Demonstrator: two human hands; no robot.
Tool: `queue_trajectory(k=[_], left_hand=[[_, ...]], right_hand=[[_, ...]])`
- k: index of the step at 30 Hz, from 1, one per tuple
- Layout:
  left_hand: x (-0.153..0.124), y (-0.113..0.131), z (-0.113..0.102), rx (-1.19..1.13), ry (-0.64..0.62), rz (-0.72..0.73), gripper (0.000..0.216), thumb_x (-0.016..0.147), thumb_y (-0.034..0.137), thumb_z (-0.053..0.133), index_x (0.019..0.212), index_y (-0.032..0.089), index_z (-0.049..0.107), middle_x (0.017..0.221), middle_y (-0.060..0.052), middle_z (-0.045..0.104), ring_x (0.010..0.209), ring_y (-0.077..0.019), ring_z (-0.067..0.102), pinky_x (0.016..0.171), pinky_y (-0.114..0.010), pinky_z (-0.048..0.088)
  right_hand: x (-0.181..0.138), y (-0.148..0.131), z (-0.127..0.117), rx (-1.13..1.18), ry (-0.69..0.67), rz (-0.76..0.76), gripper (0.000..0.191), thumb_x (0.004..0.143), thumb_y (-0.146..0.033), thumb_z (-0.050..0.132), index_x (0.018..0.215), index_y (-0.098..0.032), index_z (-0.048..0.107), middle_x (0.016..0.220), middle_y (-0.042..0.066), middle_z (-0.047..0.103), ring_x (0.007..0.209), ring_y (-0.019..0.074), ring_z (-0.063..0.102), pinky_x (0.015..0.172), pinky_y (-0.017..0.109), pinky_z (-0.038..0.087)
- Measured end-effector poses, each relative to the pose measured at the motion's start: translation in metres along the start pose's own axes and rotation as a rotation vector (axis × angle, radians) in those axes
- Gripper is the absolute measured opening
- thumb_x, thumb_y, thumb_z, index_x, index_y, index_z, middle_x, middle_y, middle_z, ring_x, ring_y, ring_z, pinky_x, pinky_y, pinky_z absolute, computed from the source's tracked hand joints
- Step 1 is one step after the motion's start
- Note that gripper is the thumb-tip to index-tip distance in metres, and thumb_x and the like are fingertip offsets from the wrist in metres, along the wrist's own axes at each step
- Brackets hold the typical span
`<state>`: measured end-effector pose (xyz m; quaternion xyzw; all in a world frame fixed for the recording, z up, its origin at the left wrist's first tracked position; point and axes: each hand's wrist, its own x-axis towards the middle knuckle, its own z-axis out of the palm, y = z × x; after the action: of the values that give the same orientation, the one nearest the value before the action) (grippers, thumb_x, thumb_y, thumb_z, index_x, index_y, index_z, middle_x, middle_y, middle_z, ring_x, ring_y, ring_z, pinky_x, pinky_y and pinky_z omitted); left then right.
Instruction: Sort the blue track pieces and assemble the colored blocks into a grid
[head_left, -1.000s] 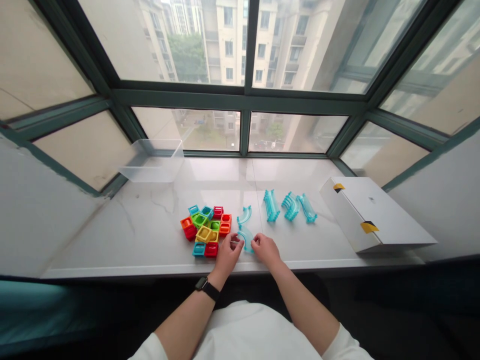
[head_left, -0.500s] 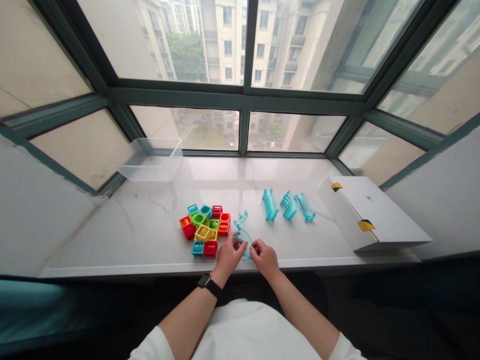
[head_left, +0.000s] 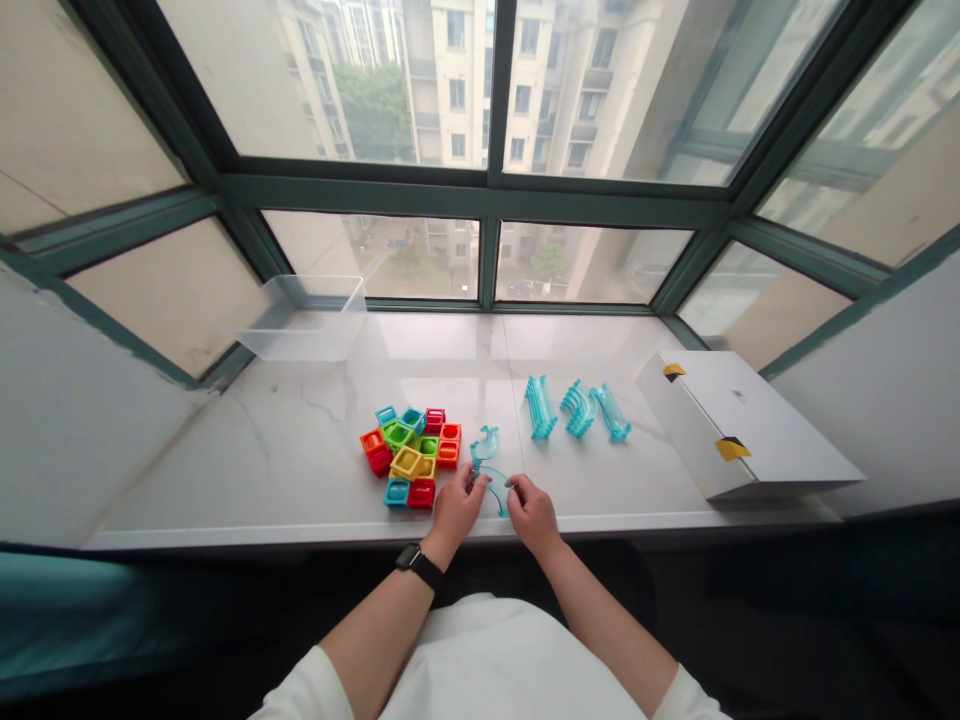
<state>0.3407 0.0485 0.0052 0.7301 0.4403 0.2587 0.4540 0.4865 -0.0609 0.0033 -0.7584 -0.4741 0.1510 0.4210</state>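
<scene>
Between my hands is a curved, clear blue marble-run track piece point(head_left: 496, 482), close to the front edge of the white sill. My left hand point(head_left: 456, 503) grips its left end between thumb and fingers. My right hand point(head_left: 532, 511) is at its right side with thumb and fingertips pinched together; whether they hold the rim is too small to make out. Just beyond the left fingertips lies another clear blue curved piece point(head_left: 486, 442). Left of my left hand sit several coloured square blocks point(head_left: 409, 462) in red, yellow, green, blue and orange.
Farther right stand a stack of straight blue tracks point(head_left: 541, 408), a stack of curved tracks point(head_left: 579, 409) and another blue track point(head_left: 612, 413). A white box point(head_left: 750, 425) with yellow-black tabs is at the right. A clear plastic bin point(head_left: 304, 345) stands back left by the window.
The track piece between my hands has tilted and turned a little. My right hand has shifted slightly right, and the small curved piece beyond has changed its angle.
</scene>
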Motion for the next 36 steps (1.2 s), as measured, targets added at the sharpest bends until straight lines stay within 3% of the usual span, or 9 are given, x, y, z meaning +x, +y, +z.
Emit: queue_trajectory(k=[10,18,26,32,36], left_hand=[[-0.0039,-0.0036,0.002,-0.096,0.034,0.042,0.057,0.101,0.045,0.054,0.153,0.023,0.049,0.102,-0.007,0.082,0.091,-0.0215,0.077,0.081,-0.033,0.058],[-0.0041,-0.0038,-0.0003,-0.156,-0.029,0.076,0.046,0.103,0.047,0.052,0.143,0.028,0.061,0.108,-0.006,0.081,0.09,-0.0196,0.076,0.08,-0.031,0.06],[-0.0042,-0.0079,0.0008,-0.113,0.019,0.116,0.035,0.102,0.047,0.054,0.125,0.026,0.07,0.117,-0.007,0.077,0.088,-0.0186,0.073,0.083,-0.032,0.059],[-0.0042,-0.0037,-0.0016,-0.059,0.02,0.113,0.036,0.103,0.046,0.051,0.128,0.026,0.067,0.123,-0.009,0.075,0.096,-0.0212,0.073,0.087,-0.034,0.058],[-0.0046,-0.0022,-0.0017,-0.035,0.026,0.083,0.035,0.103,0.047,0.048,0.124,0.026,0.066,0.116,-0.007,0.077,0.093,-0.0211,0.073,0.083,-0.032,0.057]], right_hand=[[0.0003,0.0017,0.0003,0.03,0.014,0.023,0.025,0.09,-0.029,0.047,0.095,-0.023,0.07,0.068,-0.001,0.063,0.064,0.0183,0.059,0.066,0.027,0.043],[0.0029,-0.0013,-0.0009,0.055,0.009,0.043,0.025,0.088,-0.029,0.049,0.092,-0.023,0.073,0.066,-0.002,0.063,0.062,0.0169,0.058,0.065,0.026,0.043],[0.0063,0.0028,-0.0008,0.162,0.015,0.086,0.024,0.084,-0.031,0.052,0.086,-0.022,0.074,0.062,-0.003,0.06,0.059,0.0165,0.055,0.061,0.026,0.043],[0.0079,0.0047,-0.0035,0.248,0.03,0.124,0.022,0.083,-0.032,0.053,0.083,-0.022,0.072,0.062,-0.003,0.059,0.058,0.0162,0.052,0.06,0.027,0.041],[0.0075,0.0056,-0.0042,0.332,0.061,0.176,0.022,0.084,-0.035,0.052,0.082,-0.021,0.07,0.06,-0.004,0.057,0.055,0.0152,0.049,0.055,0.026,0.04]])
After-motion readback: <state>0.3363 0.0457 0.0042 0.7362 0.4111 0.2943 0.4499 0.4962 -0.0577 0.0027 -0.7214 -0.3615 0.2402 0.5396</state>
